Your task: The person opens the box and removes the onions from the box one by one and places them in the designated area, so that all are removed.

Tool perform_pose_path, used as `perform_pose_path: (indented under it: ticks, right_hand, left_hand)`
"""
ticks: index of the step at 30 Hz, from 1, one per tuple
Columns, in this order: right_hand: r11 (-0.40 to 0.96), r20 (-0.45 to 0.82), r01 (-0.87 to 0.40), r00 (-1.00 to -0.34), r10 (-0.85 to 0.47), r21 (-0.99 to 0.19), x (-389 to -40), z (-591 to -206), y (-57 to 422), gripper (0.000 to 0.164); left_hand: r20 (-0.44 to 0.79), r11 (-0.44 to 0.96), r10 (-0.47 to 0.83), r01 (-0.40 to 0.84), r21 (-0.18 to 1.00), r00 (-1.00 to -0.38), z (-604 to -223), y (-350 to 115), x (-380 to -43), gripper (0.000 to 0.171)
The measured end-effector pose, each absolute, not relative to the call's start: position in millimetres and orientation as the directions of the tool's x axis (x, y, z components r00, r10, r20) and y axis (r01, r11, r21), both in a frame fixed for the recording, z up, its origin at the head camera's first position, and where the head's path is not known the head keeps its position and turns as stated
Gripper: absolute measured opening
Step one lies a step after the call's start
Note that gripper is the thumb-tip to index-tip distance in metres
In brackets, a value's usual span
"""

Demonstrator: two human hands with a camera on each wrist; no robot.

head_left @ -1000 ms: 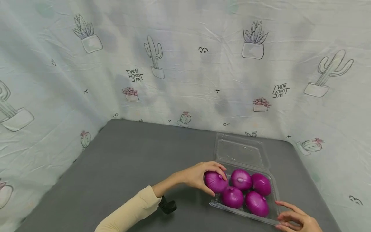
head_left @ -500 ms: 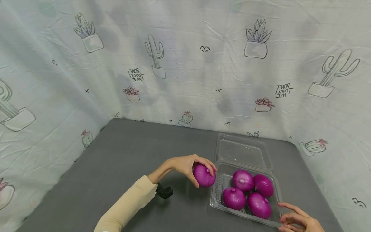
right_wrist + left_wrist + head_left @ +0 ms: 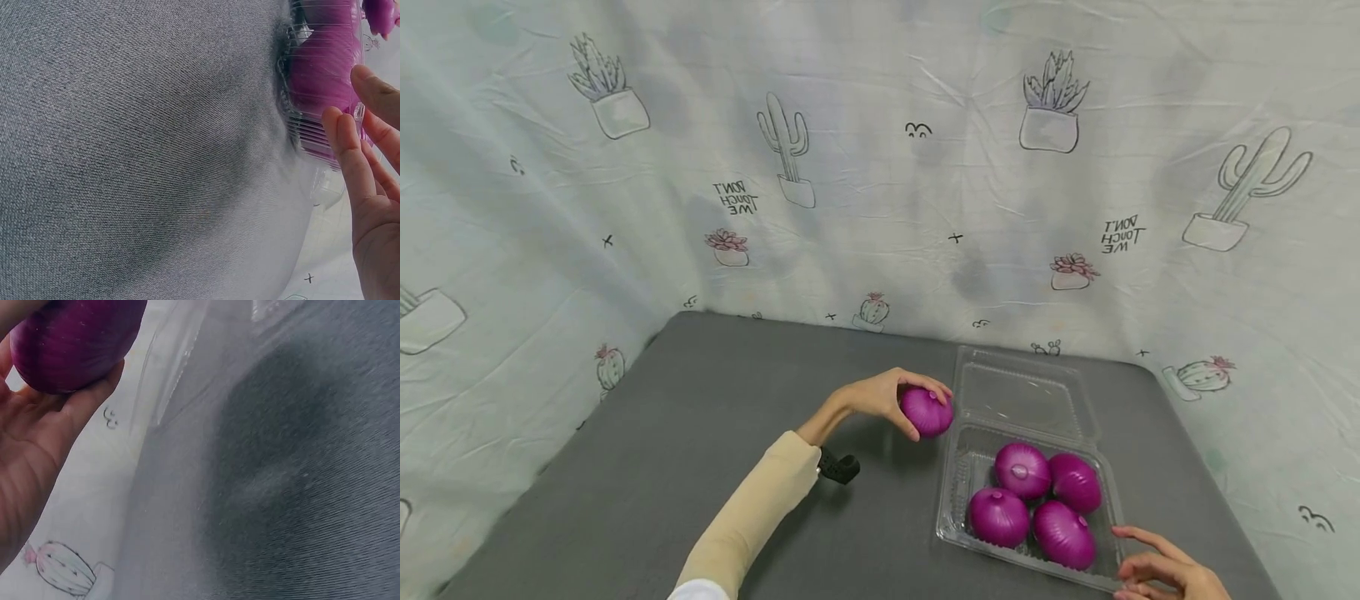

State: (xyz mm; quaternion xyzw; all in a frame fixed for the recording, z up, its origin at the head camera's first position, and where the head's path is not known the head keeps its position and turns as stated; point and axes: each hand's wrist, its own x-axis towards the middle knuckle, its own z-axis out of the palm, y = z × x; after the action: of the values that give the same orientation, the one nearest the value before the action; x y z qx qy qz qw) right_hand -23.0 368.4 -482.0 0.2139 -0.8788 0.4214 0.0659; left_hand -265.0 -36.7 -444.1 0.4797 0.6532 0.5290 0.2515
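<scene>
My left hand (image 3: 877, 395) grips a purple onion (image 3: 928, 413) above the grey table, left of a clear plastic clamshell box (image 3: 953, 492). The left wrist view shows this onion (image 3: 75, 344) cut off at the top edge, cradled by the fingers. Inside the box sit several more purple onions (image 3: 1022, 471), grouped toward its right; its near-left part shows bare plastic. The box's lid (image 3: 1022, 392) lies folded back behind it. At the box's right front corner, my right hand (image 3: 1176, 567) touches the rim with extended, slightly bent fingers; the right wrist view shows its fingertips (image 3: 334, 119) against the ribbed wall.
A grey cloth-covered table (image 3: 760, 367) stretches to the left of the box. Behind and at both sides hangs a pale curtain (image 3: 865, 167) printed with potted cacti. A black wrist strap device (image 3: 840, 467) hangs below my left wrist.
My left hand has lifted the onion out of the box's far-left corner and carried it left and away from me. The right hand has stayed at the box's corner.
</scene>
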Motion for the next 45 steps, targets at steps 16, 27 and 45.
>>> perform_pose_path:
  ticks: [16, 27, 45]
  right_hand:
    - [0.18, 0.436, -0.61, -0.714, -0.548, -0.772, -35, -490, 380, 0.056]
    - [0.32, 0.397, -0.57, -0.79, -0.467, -0.757, -27, -487, 374, 0.044]
    - [0.319, 0.398, -0.574, -0.786, -0.473, -0.754, -27, -487, 374, 0.047]
  left_hand:
    - [0.214, 0.151, 0.673, 0.415, 0.897, -0.708, -456, -29, -313, 0.053]
    - [0.167, 0.327, 0.523, 0.378, 0.866, -0.836, -475, -18, -333, 0.053]
    - [0.087, 0.381, 0.459, 0.285, 0.88, -0.884, -491, -15, -332, 0.052]
